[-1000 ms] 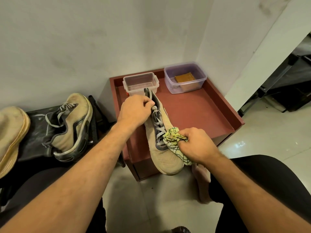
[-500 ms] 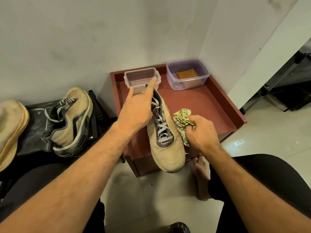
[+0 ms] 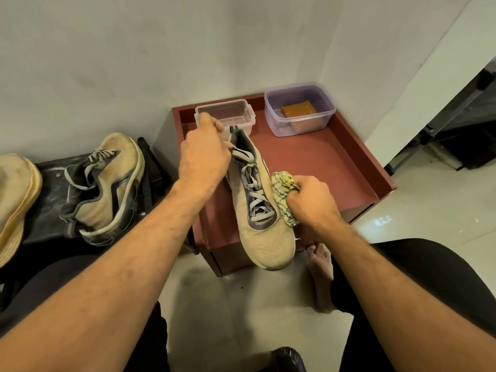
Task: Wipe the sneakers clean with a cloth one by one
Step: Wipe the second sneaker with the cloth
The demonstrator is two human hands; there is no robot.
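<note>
The left hand (image 3: 205, 159) grasps the sneaker (image 3: 259, 205) at the red table's (image 3: 349, 167) front edge; the right hand (image 3: 311, 201) clenches the cloth (image 3: 281, 189) against its side. It looks dirty, and the second sneaker (image 3: 107, 189) waits untouched.

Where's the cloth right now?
The cloth is bunched in the right hand, pressed against the right side of the sneaker over the red table.
</note>
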